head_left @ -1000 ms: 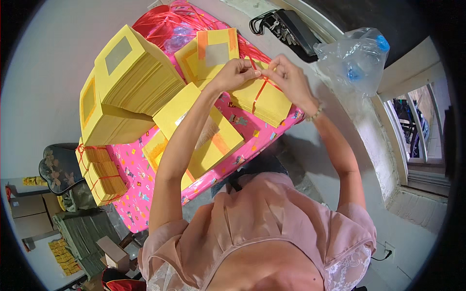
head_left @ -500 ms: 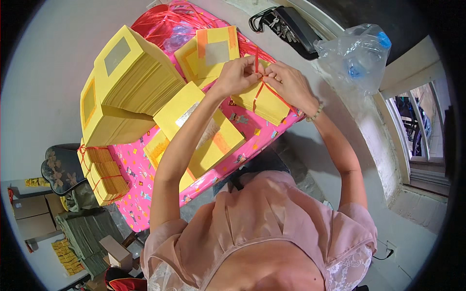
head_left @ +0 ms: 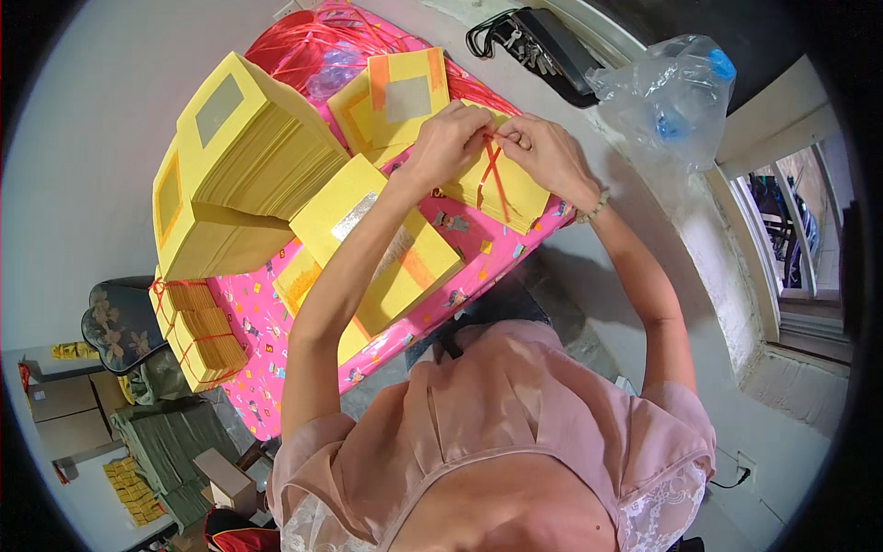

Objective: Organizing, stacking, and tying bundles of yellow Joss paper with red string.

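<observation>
Bundle of yellow paper sheets (head_left: 504, 189): lies on the far right part of the counter (head_left: 276, 340), which has a pink patterned cover; crossed by a red string (head_left: 492, 170). Left hand (head_left: 449, 145): fingers closed, pinching the string above the bundle. Right hand (head_left: 544, 156): fingers closed on the same string, touching the left hand. Tall yellow stacks (head_left: 235, 175): far left. Tied small bundles (head_left: 198, 331): at the counter's near left edge. Clear plastic bag (head_left: 667, 97): on the ledge at right.
</observation>
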A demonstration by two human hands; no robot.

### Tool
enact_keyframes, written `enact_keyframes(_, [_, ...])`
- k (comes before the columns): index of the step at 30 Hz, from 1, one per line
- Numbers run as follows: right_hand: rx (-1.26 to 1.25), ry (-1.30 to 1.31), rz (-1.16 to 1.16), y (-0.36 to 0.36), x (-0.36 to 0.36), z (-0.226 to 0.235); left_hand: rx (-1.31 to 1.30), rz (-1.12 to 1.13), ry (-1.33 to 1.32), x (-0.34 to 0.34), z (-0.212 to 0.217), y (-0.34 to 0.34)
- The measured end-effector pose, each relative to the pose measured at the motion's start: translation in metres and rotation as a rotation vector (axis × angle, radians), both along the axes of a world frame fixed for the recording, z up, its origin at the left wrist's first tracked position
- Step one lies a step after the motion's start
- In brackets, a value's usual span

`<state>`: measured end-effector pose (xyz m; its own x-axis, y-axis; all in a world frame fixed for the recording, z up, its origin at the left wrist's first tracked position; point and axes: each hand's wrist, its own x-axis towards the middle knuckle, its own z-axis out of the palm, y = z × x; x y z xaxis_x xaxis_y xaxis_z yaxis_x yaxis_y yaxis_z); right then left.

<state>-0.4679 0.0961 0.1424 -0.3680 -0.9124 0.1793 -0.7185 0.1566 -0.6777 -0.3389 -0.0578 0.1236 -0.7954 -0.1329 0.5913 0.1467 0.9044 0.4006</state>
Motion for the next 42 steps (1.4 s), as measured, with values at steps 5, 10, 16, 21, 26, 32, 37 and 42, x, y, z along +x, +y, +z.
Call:
enact_keyframes(5, [-0.094,-0.109,-0.006,-0.010,-0.018,-0.006,-0.052,0.066,0.078,-0.002,-0.009,0.008])
enact_keyframes(10, [-0.063,0.022,0.094,-0.026,-0.026,-0.007,-0.069,0.076,0.130,0.001,-0.019,0.004])
enact_keyframes(16, [-0.032,-0.002,0.156,-0.030,-0.030,-0.008,-0.031,0.074,0.148,0.005,-0.021,0.006])
enact_keyframes(21, [-0.091,-0.058,0.216,-0.032,-0.036,-0.018,0.093,0.056,0.143,0.005,-0.020,0.005])
enact_keyframes(26, [-0.124,0.064,0.283,-0.031,-0.036,-0.014,0.169,0.059,0.114,0.005,-0.020,0.004])
enact_keyframes(32, [-0.145,0.127,0.202,-0.028,-0.025,-0.012,0.262,0.105,0.148,0.004,-0.025,0.007])
enact_keyframes(37, [-0.108,0.183,0.156,-0.026,-0.030,-0.014,0.278,0.173,0.172,0.014,-0.030,0.005])
enact_keyframes(42, [-0.025,0.162,0.132,-0.024,-0.032,-0.011,0.394,0.212,0.216,0.019,-0.038,0.007])
